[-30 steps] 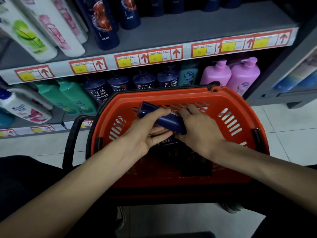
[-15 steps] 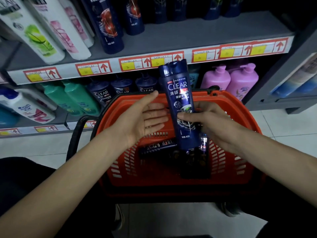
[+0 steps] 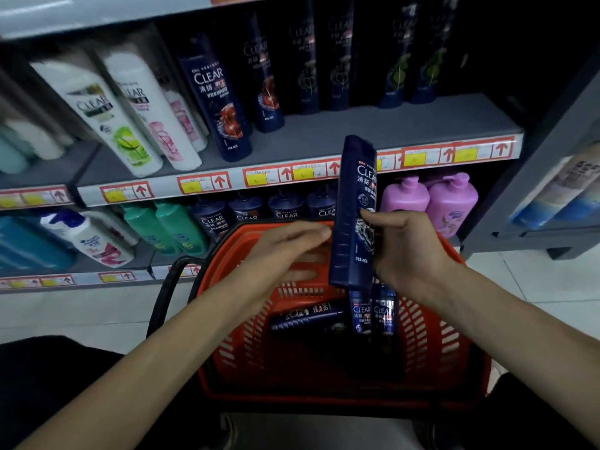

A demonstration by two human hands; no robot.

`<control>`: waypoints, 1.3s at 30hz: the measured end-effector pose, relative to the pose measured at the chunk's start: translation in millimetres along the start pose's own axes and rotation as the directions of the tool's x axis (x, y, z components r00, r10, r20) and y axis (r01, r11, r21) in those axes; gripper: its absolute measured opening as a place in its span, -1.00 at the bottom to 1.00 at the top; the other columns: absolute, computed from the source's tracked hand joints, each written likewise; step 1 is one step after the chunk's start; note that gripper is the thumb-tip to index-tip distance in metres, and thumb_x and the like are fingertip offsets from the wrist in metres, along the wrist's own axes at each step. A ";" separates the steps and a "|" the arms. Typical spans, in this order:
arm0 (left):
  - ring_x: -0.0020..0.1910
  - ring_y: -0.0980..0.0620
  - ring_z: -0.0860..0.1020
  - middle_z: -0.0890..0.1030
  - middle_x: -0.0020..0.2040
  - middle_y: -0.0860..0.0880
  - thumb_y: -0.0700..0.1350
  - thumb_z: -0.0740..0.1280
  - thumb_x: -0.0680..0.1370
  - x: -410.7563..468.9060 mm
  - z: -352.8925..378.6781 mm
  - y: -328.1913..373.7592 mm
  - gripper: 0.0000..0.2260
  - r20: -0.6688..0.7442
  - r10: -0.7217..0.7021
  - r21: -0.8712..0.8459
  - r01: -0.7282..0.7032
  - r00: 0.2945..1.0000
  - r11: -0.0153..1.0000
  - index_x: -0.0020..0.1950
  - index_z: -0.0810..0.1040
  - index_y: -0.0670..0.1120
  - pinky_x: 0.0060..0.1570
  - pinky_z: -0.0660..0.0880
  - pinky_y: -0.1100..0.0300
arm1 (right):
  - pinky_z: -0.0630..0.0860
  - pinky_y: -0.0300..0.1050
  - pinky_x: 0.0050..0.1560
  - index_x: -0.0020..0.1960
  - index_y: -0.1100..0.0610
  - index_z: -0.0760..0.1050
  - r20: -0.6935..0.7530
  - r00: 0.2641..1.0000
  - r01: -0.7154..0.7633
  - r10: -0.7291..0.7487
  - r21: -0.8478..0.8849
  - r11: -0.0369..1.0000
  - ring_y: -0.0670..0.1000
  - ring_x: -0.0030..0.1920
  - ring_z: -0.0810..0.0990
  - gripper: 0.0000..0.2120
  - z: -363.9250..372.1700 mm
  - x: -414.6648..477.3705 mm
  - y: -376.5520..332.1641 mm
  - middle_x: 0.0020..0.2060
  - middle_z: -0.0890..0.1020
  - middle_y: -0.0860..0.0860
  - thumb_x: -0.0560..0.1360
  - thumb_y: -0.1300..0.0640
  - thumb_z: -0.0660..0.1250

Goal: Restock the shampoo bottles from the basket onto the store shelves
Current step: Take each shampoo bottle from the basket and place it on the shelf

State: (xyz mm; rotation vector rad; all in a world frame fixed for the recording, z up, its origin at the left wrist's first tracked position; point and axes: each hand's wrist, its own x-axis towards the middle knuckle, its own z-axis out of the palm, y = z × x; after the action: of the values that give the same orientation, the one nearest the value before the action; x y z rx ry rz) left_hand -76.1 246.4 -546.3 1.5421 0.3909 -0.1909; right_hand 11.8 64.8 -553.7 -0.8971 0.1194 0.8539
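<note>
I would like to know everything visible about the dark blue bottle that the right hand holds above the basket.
The dark blue bottle is tall and slim, seemingly glossy plastic, with a same-coloured cap on top. White CLEAR lettering marks its front. It is nearly upright in the air above the orange basket, its cap before the shelf's price strip. The right hand grips its lower half, thumb across the front; fingertips of the left hand reach its left edge.
</note>
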 end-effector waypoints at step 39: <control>0.07 0.12 0.69 0.72 0.09 0.01 -0.26 0.55 0.50 192.7 -32.9 106.7 -0.65 -0.402 0.541 0.126 -0.541 0.739 0.832 0.27 0.64 -0.14 0.09 0.63 0.25 | 0.66 -0.14 0.03 0.17 0.12 0.63 -0.062 0.560 0.474 -0.826 -0.794 0.380 -0.20 -0.11 0.67 -0.56 80.9 176.3 -101.5 -0.16 0.67 -0.20 0.36 -0.01 0.63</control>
State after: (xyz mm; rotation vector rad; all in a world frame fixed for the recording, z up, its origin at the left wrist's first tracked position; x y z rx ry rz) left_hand 136.4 305.9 -516.1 1.6312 0.2580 0.6192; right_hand 181.5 196.8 -512.4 -1.7321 -0.2041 -0.2023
